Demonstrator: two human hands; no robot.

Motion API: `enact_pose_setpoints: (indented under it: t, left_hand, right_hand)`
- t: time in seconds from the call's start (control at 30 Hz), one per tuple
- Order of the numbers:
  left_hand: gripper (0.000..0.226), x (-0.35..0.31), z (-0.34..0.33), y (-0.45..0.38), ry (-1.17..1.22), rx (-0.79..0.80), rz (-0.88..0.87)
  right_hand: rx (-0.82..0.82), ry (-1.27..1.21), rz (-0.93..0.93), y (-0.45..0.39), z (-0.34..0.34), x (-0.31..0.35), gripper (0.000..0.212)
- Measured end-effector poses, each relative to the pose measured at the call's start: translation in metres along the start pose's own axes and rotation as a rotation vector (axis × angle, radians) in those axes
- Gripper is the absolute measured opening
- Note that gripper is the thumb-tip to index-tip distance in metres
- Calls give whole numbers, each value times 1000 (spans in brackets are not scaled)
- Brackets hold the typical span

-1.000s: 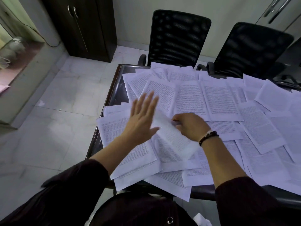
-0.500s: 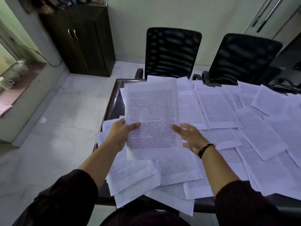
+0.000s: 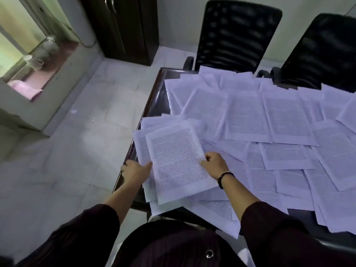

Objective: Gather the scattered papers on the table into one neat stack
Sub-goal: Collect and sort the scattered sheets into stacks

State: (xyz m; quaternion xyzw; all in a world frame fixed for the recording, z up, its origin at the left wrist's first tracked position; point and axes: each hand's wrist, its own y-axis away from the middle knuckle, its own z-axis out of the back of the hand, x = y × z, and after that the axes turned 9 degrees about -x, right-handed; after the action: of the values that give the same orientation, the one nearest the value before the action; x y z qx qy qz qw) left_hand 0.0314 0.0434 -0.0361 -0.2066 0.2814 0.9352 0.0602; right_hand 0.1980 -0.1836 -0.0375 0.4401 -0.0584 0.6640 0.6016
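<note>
Top sheet (image 3: 178, 162) between left hand (image 3: 134, 171), right hand (image 3: 215, 164) grips.

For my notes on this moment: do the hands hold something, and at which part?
Both hands hold the top printed sheet: the left hand at its left edge, the right hand pinching its right edge, over the other papers.

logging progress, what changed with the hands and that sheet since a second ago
The printed sheet came down from being held up to the table's near left corner. The left hand and right hand now grip its sides. The scattered papers and chairs stayed put.
</note>
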Motion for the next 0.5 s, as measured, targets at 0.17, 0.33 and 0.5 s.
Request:
enact_pose_setpoints:
  t: [0.17,0.33,0.5]
  left_hand:
    - [63,18,-14,-7,85,10,-178]
    - [37,-3,-14,-9,101,52,-157]
    - [26,-7,-17,-20,156,144,-139]
  right_hand:
    - [-249,142,-24,13,-34,5,56]
    - [-131,90,-41,6,-51,29,87]
    - [-1,-156,-108,-8,-53,32,57]
